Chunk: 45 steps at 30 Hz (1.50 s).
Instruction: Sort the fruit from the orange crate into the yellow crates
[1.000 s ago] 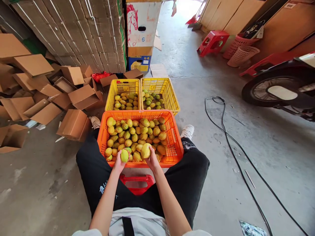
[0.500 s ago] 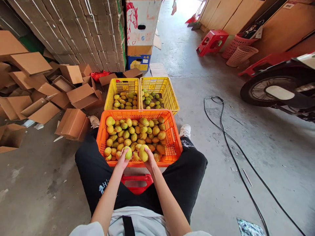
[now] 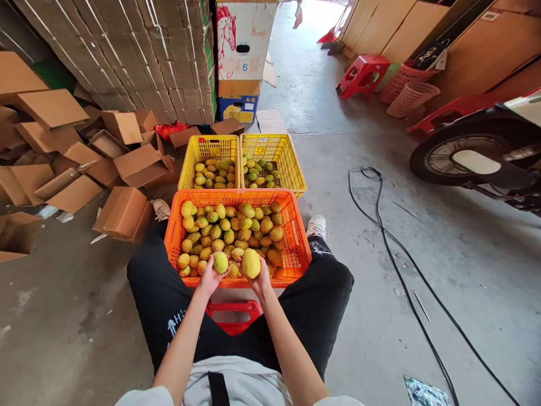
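My left hand is closed around a small yellow-green oval fruit, cradling it from below and the left. In my right hand lies a larger, yellower oval fruit, gripped from below and the right. Both hands are side by side over the near edge of an orange plastic crate. Many yellow, green and orange-tinged oval fruits fill much of that crate; I cannot tell their exact kind. The nearest ones are partly hidden by my hands.
Behind the orange crate stand two yellow crates, left and right, each with similar fruits. Cardboard boxes are heaped at the left. A red stool, a black cable and a motorcycle wheel are at the right.
My right hand has turned palm-up, so its fruit shows more fully and sits slightly higher and further right. The left hand has turned a little, also exposing more of its fruit.
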{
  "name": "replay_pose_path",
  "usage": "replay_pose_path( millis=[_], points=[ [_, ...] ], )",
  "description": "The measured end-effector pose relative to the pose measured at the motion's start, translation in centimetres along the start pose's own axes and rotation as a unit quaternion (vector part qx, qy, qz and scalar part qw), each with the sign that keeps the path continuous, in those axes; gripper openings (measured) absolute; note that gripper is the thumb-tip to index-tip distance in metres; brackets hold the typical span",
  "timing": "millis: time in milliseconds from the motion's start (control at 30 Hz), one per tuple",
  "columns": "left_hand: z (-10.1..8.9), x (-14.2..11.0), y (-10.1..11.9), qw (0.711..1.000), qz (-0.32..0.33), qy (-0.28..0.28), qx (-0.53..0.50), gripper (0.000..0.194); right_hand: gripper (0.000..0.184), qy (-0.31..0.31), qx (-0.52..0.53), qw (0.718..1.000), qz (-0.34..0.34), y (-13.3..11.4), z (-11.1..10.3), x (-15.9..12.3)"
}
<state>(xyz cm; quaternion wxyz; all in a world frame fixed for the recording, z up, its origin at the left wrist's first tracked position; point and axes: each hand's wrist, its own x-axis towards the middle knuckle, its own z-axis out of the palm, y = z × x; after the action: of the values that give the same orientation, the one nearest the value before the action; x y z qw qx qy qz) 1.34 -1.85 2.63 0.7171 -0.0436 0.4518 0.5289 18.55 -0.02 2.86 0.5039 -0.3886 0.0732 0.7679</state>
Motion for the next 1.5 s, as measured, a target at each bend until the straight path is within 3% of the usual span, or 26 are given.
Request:
replay_pose_path(
  millis=[133, 233, 400, 500, 633, 867, 1100, 1300, 1500],
  points=[
    [-0.3, 0.3, 0.1, 1.000, -0.023, 0.012, 0.017, 0.038, 0.032, 0.013, -0.021, 1.000, -0.001, 0.2, -0.2, -0.2],
    [-0.5, 0.3, -0.1, 0.999, 0.009, 0.009, 0.049, 0.040, 0.037, 0.013, -0.054, 0.998, -0.018, 0.5, -0.1, -0.6],
    [-0.6, 0.3, -0.8, 0.997, 0.053, 0.012, 0.064, 0.048, 0.048, -0.039, -0.106, 0.990, -0.085, 1.0, 0.3, -0.8],
    [-0.5, 0.6, -0.9, 0.997, 0.058, 0.035, 0.041, 0.038, 0.051, -0.035, -0.134, 0.985, -0.098, 1.3, 0.5, -0.7],
    [-0.4, 1.1, -0.8, 0.993, 0.053, 0.105, 0.023, 0.021, 0.048, -0.040, -0.132, 0.986, -0.090, 1.4, 0.4, -0.8],
    [-0.3, 1.0, -0.5, 1.000, 0.001, 0.025, -0.006, 0.031, 0.032, -0.019, -0.103, 0.994, -0.024, 0.7, 0.3, -0.5],
    [-0.4, 1.0, 0.0, 0.999, -0.031, 0.040, -0.017, 0.038, 0.025, -0.007, -0.091, 0.996, 0.003, 0.6, 0.2, -0.1],
    [-0.3, 1.2, 0.1, 0.998, -0.034, 0.049, 0.007, 0.024, 0.027, 0.023, -0.090, 0.996, 0.011, 0.8, 0.1, -0.2],
    [-0.1, 1.0, 0.1, 0.997, -0.025, 0.059, 0.030, 0.013, 0.038, -0.002, -0.079, 0.997, -0.023, 1.0, -0.5, 0.0]
  ],
)
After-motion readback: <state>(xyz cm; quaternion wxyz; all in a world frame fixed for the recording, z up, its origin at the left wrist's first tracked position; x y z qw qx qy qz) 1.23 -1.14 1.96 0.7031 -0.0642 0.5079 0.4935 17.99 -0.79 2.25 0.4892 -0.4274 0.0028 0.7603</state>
